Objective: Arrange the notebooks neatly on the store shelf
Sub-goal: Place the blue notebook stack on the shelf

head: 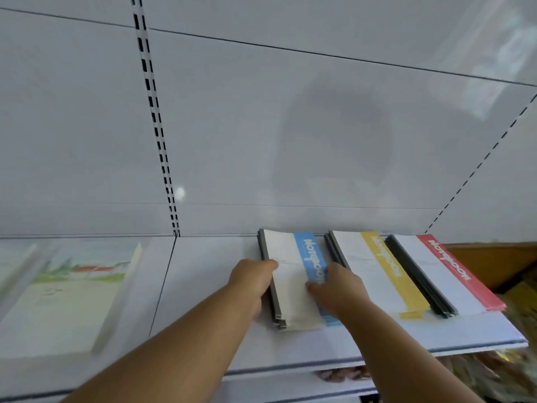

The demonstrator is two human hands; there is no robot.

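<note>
Head view: your white back panel (261,126) fills the upper frame, w/ a slotted upright (157,126) running down its left part and a second slotted strip (479,167) at far right. Below it lies the white shelf (203,286), seen from above, its front edge toward you.

Far left on the shelf: a large landscape-cover book (66,298), blurred, lying flat, well apart from the rest.

Centre-right, three notebook stacks lie flat side by side, dark spines to the left, coloured bands to the right. Red-band stack (453,274) sits furthest right, its left edge overlapping the yellow-band stack (377,271). Yellow-band stack lies just beside the blue-band stack (290,274); whether those two touch can't be told.

Your left hand (250,283) is against the spine side of the blue-band stack, fingers curled round that edge, thumb tip on the top cover. Your right hand (337,289) lies on the same stack's blue band, fingers curled onto the cover and over its right edge. Both hands thus hold the blue-band stack between them, approx. at mid-length. Stack's lower sheets are slightly fanned at the near end.
</note>
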